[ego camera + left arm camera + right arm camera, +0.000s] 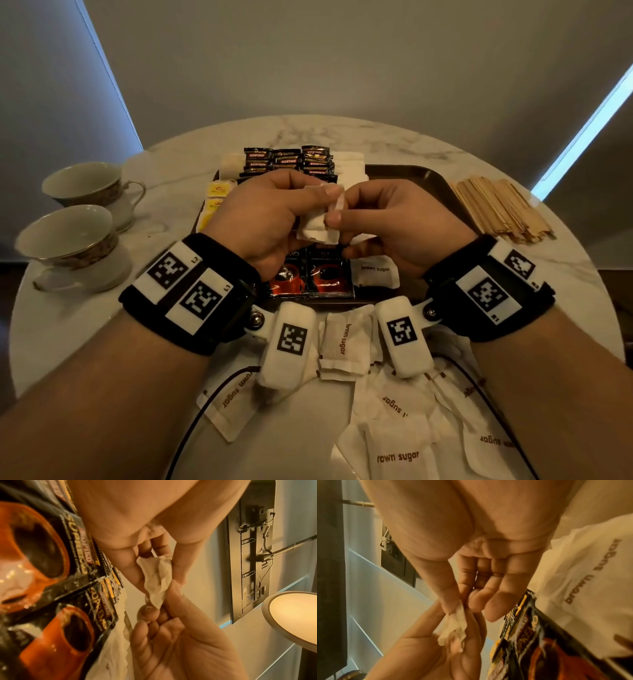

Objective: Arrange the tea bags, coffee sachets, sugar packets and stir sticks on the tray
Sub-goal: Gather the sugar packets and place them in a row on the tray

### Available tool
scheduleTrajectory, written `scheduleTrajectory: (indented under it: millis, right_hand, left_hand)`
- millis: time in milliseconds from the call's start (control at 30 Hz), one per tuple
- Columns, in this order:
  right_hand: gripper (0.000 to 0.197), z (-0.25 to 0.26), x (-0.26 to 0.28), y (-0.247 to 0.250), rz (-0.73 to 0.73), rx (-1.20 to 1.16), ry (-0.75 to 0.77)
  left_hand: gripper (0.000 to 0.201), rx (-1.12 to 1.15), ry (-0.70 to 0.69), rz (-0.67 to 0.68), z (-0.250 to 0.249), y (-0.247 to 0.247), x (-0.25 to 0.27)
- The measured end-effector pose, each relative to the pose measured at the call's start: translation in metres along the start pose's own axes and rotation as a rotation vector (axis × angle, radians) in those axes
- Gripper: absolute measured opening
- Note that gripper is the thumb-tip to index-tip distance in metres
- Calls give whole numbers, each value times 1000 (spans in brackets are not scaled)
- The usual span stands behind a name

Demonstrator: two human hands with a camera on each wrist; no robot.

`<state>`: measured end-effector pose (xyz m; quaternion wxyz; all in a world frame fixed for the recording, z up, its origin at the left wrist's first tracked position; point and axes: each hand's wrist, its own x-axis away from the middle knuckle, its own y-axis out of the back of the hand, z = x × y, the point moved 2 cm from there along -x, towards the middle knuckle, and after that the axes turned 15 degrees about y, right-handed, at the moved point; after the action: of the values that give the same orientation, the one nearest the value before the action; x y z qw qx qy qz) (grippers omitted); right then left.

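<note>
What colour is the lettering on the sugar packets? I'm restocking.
Brown, on white sugar packets; clearest in the head view.

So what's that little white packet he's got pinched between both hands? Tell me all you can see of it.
The white packet is a small, soft paper sachet, crumpled and creased, with no print showing. It is held up above the dark tray, over the black and red coffee sachets. The left hand grips it with thumb and fingers; the right hand pinches its edge. It looks like the brown sugar packets lying nearer the person.
</note>
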<state>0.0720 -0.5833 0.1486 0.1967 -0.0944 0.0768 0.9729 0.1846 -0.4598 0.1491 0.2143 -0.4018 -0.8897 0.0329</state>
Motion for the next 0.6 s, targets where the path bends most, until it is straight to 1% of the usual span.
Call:
scheduleTrajectory:
  millis: [100,133,167,233,267,300,333,367,433,500,533,600]
  right_hand:
    - [5,-1,0,1,-82,-93,0]
    - [4,-1,0,1,-109,-147,-10]
    - [7,-1,0,2,-136,-196,-18]
    - [18,-2,0,3,-184,-245,-9]
    - [23,-1,0,4,-198,-247,4]
    - [26,-2,-1,4,-205,-238,21]
    - [26,-2,-1,6,-207,-220,40]
    - [24,-2,0,6,-206,-196,60]
    - [17,-2,1,7,-206,-149,87]
    - [9,-3,1,8,-228,-135,107]
    - [7,-4,1,9,-246,-148,116]
    - [13,-5,1,12,-257,-182,120]
  left_hand:
    - [2,28,11,-28,-2,2,-2]
    - [6,29,12,-50,-2,3,-3]
    - [11,28,16,-73,-2,4,-3]
    - [23,6,17,-109,-3,5,-4]
    - [24,-17,24,-123,-4,6,-4]
    - [21,-37,38,-127,-3,7,-4]
    - [13,-46,53,-113,-3,6,-3]
    - [9,-57,62,-85,-3,5,-1]
    - [18,-169,43,-45,-1,5,-1]
    - [18,-303,7,-32,2,2,1]
    - [17,-344,0,-33,4,2,1]
    - [13,-363,-3,-42,5,3,0]
